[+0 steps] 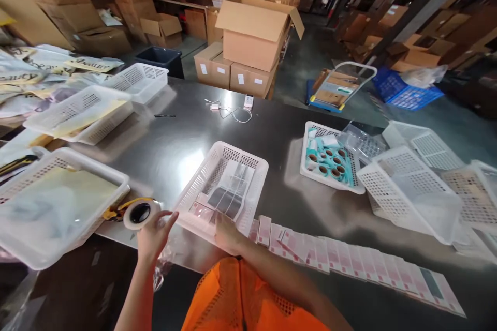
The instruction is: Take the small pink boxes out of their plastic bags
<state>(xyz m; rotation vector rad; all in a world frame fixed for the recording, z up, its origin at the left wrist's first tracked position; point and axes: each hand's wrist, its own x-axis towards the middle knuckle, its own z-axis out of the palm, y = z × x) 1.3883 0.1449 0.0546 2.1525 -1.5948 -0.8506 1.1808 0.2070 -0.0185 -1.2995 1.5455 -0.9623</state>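
Note:
My left hand (153, 232) is beside a tape dispenser (120, 209) with a wide roll of clear tape (140, 213). Its thumb and fingers are apart, close to the left rim of a white plastic basket (258, 186). Over the near end of this basket, my right hand (227, 232) reaches in with its fingers bent together. What they grip, if anything, is hidden. Touching or very near those fingers is a pink-and-white packet (202, 210). Grey-and-white packets (229, 191) in clear wrap lie deeper in the basket.
Overlapping pink-and-white packets (361, 264) run along the table's near edge. Farther right, a basket (305, 165) holds turquoise rolls (336, 160), beside tipped white baskets (407, 191). Left stands another basket (124, 181). A cable (233, 114) lies behind; cartons (252, 31) stand beyond the table.

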